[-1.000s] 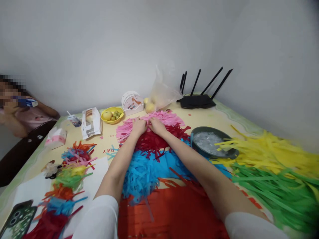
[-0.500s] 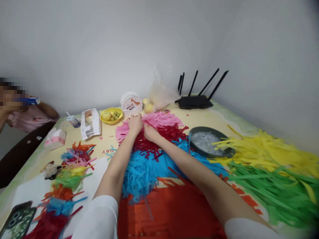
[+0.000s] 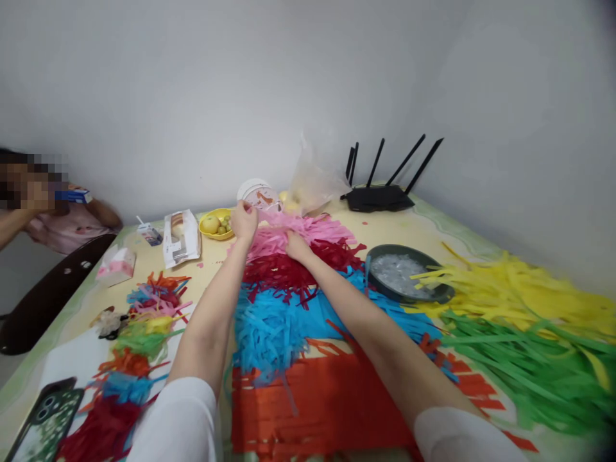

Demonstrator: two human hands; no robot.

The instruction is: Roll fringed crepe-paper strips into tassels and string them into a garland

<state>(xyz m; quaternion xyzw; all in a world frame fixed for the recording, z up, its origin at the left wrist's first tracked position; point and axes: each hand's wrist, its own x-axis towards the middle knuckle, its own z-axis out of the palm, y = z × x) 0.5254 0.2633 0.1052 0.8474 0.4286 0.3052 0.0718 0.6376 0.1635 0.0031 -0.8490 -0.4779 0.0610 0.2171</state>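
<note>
My left hand (image 3: 245, 220) pinches the pink fringed paper (image 3: 317, 228), and part of it is raised and stretched toward the right. Close beside it, my right hand (image 3: 297, 248) is closed at the near edge of the pink strips; its fingertips are partly hidden among them. Dark red fringed paper (image 3: 279, 273) lies just below both hands. Nearer to me come blue fringed paper (image 3: 269, 324) and a flat orange-red sheet (image 3: 317, 404) with cut strips at its ends.
At right are yellow strips (image 3: 524, 289), green strips (image 3: 524, 366) and a dark bowl (image 3: 445, 296) of clear pieces. A black router (image 3: 380, 198) stands behind. At left are small colored tassels (image 3: 129, 385), a phone (image 3: 45, 417), a fruit dish (image 3: 205, 232) and a seated person (image 3: 62, 231).
My left hand has moved left, away from my right hand, pulling pink paper with it. The right hand has shifted slightly right and nearer to me. The view has turned slightly left.
</note>
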